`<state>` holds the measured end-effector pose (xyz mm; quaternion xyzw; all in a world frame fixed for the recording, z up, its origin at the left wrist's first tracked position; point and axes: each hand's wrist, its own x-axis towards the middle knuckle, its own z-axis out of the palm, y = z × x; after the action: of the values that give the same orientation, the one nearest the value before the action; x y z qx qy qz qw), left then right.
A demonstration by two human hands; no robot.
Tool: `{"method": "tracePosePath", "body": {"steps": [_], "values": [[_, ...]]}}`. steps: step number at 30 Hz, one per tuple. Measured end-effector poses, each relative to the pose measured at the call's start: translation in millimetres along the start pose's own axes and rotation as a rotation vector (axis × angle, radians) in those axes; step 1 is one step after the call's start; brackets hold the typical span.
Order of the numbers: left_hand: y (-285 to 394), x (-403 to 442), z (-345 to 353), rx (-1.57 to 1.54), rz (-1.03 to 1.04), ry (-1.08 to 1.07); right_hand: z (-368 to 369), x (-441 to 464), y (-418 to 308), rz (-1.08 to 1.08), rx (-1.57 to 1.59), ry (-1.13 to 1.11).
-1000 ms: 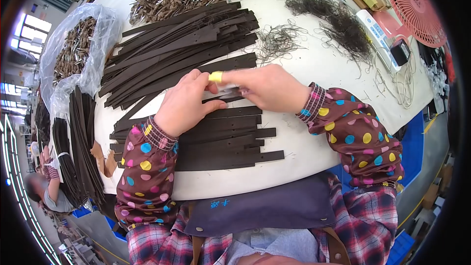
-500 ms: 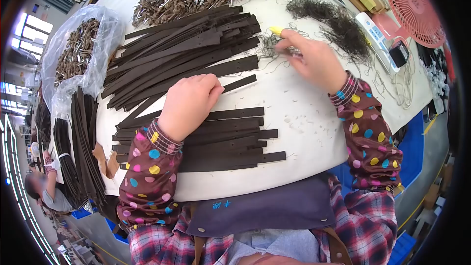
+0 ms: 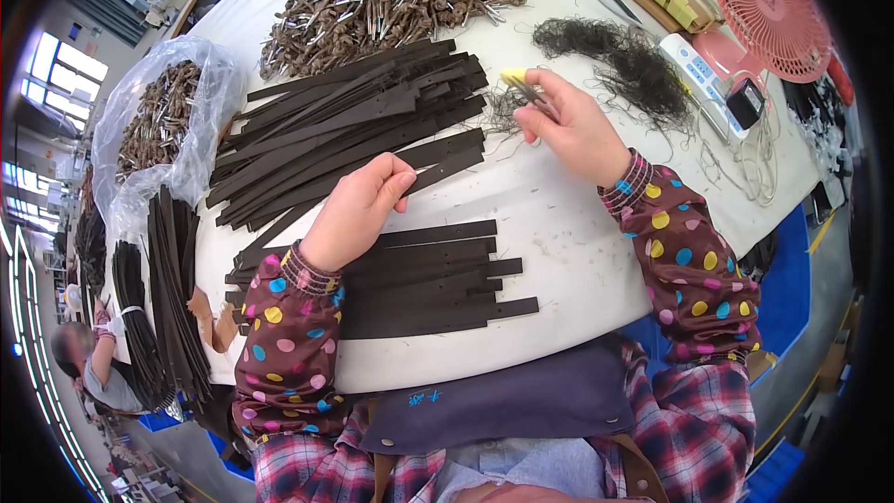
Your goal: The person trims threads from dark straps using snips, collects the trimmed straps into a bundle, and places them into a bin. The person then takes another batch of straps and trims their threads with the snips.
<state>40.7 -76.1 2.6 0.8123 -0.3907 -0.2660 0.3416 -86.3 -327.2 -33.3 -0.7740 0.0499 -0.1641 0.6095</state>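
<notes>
My left hand (image 3: 361, 207) is closed, thumb against forefinger, on a dark brown strip (image 3: 449, 166) that sticks out to the right. Below it lies a row of similar strips (image 3: 438, 284), and a larger pile of strips (image 3: 354, 121) is behind it. My right hand (image 3: 577, 130), with a yellow cover (image 3: 513, 75) on one fingertip, is closed around small thread snips (image 3: 543, 102), partly hidden by the fingers. A loose tangle of dark thread (image 3: 503, 112) lies just left of the snips.
Brown knotted pieces with metal tips (image 3: 391, 0) are heaped at the back. More fill a clear plastic bag (image 3: 209, 84) at left, above bundled strips (image 3: 172, 289). A dark thread heap (image 3: 624, 61), power strip (image 3: 698, 74) and pink fan (image 3: 771, 5) are at right.
My right hand has shifted left and slightly down, and the snips now show more clearly. My left hand remains on the strip, its fingers turned slightly. The whole view has tilted a little.
</notes>
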Motion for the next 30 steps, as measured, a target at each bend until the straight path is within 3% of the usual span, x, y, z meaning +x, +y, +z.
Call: {"method": "tracePosePath", "body": {"steps": [2,7,11,14,15,18,19,22,26,30], "values": [[0.5,-1.0,0.2,-0.063,0.007,-0.036,-2.4,0.8,-0.1,0.017,-0.072,0.060],[7.2,-2.3,3.2,-0.285,-0.014,-0.080,37.1,-9.3,-8.0,0.009,0.236,-0.189],[6.3,-4.7,8.2,-0.390,-0.016,-0.105,47.2,-6.8,-11.0,0.012,0.272,-0.173],[2.7,-11.3,10.3,-0.240,-0.007,-0.183,31.0,-9.3,-35.4,-0.017,-0.263,-0.255],[4.5,-16.5,10.3,-0.122,-0.028,-0.155,28.8,-11.5,-29.8,-0.186,-0.408,-0.232],[2.7,-34.8,-0.8,0.121,0.101,-0.218,15.3,-9.6,-23.9,-0.100,-0.600,-0.230],[4.1,-38.1,-2.6,0.173,0.155,-0.172,12.8,-5.8,-18.5,-0.086,-0.585,-0.171],[3.8,-30.8,-0.9,0.364,0.299,0.104,23.1,5.0,-3.2,-0.362,-0.582,0.009],[-6.7,6.1,6.8,0.605,0.390,0.361,35.4,-0.5,-1.6,-0.254,-0.600,-0.081],[-11.4,13.8,14.0,0.570,0.298,0.330,26.9,1.7,8.0,-0.266,-0.678,-0.082]]}}
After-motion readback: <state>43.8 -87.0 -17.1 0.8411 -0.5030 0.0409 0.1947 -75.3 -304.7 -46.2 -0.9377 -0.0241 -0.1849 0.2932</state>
